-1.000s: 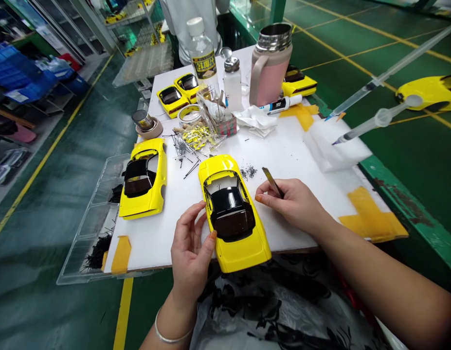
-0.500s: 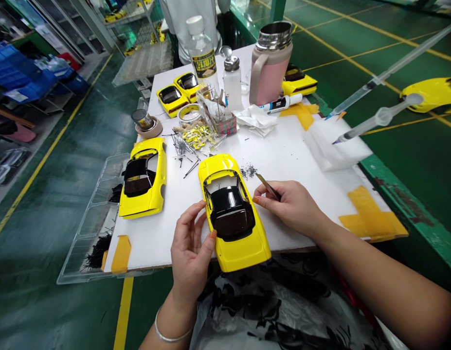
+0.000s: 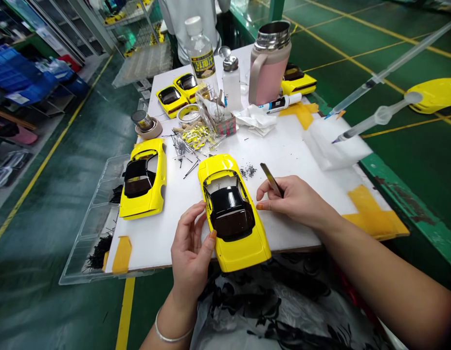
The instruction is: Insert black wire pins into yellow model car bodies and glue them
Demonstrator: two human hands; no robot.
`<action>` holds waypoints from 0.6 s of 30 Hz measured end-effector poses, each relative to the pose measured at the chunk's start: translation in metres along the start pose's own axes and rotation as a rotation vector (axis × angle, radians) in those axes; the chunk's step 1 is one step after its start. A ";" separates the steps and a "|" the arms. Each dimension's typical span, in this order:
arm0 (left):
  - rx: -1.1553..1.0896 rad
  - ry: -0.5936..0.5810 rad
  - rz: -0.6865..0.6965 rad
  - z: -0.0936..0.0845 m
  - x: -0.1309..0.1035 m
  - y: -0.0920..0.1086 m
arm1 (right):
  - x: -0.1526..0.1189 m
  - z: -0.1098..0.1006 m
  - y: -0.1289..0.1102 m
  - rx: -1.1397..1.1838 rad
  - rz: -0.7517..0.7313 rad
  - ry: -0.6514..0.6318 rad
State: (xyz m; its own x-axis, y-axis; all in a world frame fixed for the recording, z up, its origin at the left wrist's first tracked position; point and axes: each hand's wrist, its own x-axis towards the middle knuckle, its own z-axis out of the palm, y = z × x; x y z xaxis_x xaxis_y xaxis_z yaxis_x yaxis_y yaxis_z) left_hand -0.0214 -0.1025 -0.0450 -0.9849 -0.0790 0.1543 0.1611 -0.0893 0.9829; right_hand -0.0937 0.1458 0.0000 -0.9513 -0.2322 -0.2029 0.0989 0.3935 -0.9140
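In the head view, my left hand [image 3: 191, 245] grips the left side of a yellow model car body [image 3: 243, 250], thumb on its edge. The car body has a black roof and dark window, and its near end sticks out past the table's front edge. Right of it, my right hand [image 3: 289, 199] is closed on a slim metal tool that looks like tweezers [image 3: 271, 179], its end pointing up and left, apart from the car body. Small black bits [image 3: 248, 171] lie in a pile just beyond. A second yellow car body [image 3: 143, 206] rests to the left.
A clear compartment tray [image 3: 77, 257] with black pieces sits at the table's left edge. Behind stand a plastic bottle [image 3: 201, 56], a pump bottle [image 3: 231, 87] and a pink mug [image 3: 271, 75]. Two syringes [image 3: 382, 114] poke into white foam [image 3: 334, 146] at right.
My right hand has shifted slightly right, away from the car body, and the tweezers now point more steeply. My left hand and the car body have hardly moved.
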 end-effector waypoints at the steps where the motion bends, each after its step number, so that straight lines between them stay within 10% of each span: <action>1: -0.001 -0.002 0.000 0.000 0.000 0.000 | 0.000 -0.001 0.000 0.013 0.002 -0.001; 18: 0.013 -0.033 0.054 -0.001 0.000 -0.001 | -0.004 0.011 -0.001 -0.138 -0.075 0.150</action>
State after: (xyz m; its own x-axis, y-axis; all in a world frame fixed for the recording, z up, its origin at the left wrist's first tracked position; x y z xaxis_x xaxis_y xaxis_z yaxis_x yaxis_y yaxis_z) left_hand -0.0211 -0.1031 -0.0457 -0.9764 -0.0508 0.2100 0.2133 -0.0727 0.9743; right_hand -0.0868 0.1371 -0.0022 -0.9883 -0.1343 -0.0724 -0.0046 0.5006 -0.8656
